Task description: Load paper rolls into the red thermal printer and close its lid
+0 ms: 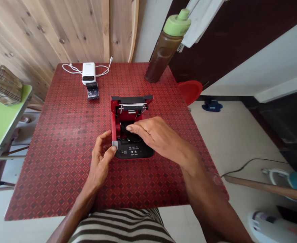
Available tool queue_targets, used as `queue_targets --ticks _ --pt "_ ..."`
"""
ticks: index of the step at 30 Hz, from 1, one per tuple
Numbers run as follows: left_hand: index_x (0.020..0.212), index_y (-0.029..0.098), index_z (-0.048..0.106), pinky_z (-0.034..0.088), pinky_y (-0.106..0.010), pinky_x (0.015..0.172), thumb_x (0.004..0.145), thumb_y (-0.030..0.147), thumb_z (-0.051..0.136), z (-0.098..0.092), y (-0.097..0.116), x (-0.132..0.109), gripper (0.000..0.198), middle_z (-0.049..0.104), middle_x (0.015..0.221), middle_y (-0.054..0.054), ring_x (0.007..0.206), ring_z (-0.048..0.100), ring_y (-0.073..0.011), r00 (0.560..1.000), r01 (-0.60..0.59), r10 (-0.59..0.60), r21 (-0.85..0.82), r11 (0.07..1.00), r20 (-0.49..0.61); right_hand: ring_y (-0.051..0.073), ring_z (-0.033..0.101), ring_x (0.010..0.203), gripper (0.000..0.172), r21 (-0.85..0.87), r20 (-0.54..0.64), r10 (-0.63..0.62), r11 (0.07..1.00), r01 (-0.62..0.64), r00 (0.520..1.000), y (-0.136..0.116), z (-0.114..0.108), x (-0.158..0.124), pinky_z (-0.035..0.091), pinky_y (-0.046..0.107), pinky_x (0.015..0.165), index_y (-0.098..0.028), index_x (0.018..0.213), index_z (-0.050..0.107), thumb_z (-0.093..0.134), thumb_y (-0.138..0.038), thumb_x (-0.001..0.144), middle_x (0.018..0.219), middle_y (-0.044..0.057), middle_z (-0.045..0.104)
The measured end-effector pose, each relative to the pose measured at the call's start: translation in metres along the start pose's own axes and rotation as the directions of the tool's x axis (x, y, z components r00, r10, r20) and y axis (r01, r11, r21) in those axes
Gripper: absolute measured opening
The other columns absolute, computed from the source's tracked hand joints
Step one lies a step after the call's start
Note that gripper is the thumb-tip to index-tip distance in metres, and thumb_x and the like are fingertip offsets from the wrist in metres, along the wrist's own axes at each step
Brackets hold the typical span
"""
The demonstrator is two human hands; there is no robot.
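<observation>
A red and black device that looks like a small label printer (134, 153) stands on the table with its lid (131, 100) raised. A roller bar shows under the lid. My left hand (102, 157) grips the printer's left front corner, thumb on the grey edge and fingers along the side. Over the open compartment, my right hand (152, 133) is closed with the thumb against a black piece (124, 128) inside. My fingers hide most of that piece, and I cannot tell what it is.
The red patterned table (62, 162) carries a white power bank (88, 71) with a cable, a crumpled dark strip (92, 92) and a tall bottle (163, 47) with a green cap. A red stool (190, 91) stands beyond the right edge. At left is a green table (6, 125) with a plaid bag (4, 84).
</observation>
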State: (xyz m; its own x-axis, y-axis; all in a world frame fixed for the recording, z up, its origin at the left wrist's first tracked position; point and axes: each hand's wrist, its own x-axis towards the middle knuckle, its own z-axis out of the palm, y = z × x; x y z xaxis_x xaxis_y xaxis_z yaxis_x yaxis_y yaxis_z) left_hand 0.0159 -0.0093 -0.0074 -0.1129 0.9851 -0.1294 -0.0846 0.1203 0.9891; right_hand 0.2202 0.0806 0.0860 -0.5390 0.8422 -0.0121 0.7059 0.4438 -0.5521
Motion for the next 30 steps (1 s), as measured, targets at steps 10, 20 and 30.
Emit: queue_targets --ticks 10,20,30 --pt "0.144 0.028 0.07 0.061 -0.052 0.106 0.1 0.051 0.075 -0.001 -0.003 0.001 0.05 0.08 0.139 -0.011 0.12 0.076 -0.033 1.0 -0.003 0.003 0.006 1.0 0.002 0.031 0.084 0.089 0.017 -0.379 -0.015 0.004 0.925 -0.01 1.0 0.001 0.039 0.04 0.062 0.04 0.078 -0.018 0.104 0.087 0.07 -0.013 0.103 0.094 0.016 0.086" --pt "0.145 0.027 0.071 0.061 -0.05 0.105 0.101 0.049 0.076 -0.001 -0.002 0.0 0.049 0.08 0.139 -0.01 0.12 0.076 -0.0324 1.0 -0.002 0.002 -0.002 1.0 0.002 0.03 0.083 0.078 0.021 -0.463 -0.024 0.075 0.883 -0.078 0.997 -0.022 0.02 0.027 0.055 0.037 0.065 -0.016 0.112 0.084 0.068 -0.008 0.1 0.093 0.015 0.087" --pt "0.149 0.028 0.07 0.054 -0.049 0.118 0.106 0.049 0.073 -0.003 -0.013 0.001 0.047 0.076 0.149 -0.009 0.137 0.072 -0.0322 1.0 -0.028 0.028 -0.023 0.999 -0.001 0.015 0.061 0.065 0.014 0.313 -0.57 0.29 0.942 -0.124 0.769 0.038 0.012 -0.082 0.049 0.03 0.058 -0.025 0.106 0.081 0.083 -0.032 0.094 0.084 -0.001 0.07"
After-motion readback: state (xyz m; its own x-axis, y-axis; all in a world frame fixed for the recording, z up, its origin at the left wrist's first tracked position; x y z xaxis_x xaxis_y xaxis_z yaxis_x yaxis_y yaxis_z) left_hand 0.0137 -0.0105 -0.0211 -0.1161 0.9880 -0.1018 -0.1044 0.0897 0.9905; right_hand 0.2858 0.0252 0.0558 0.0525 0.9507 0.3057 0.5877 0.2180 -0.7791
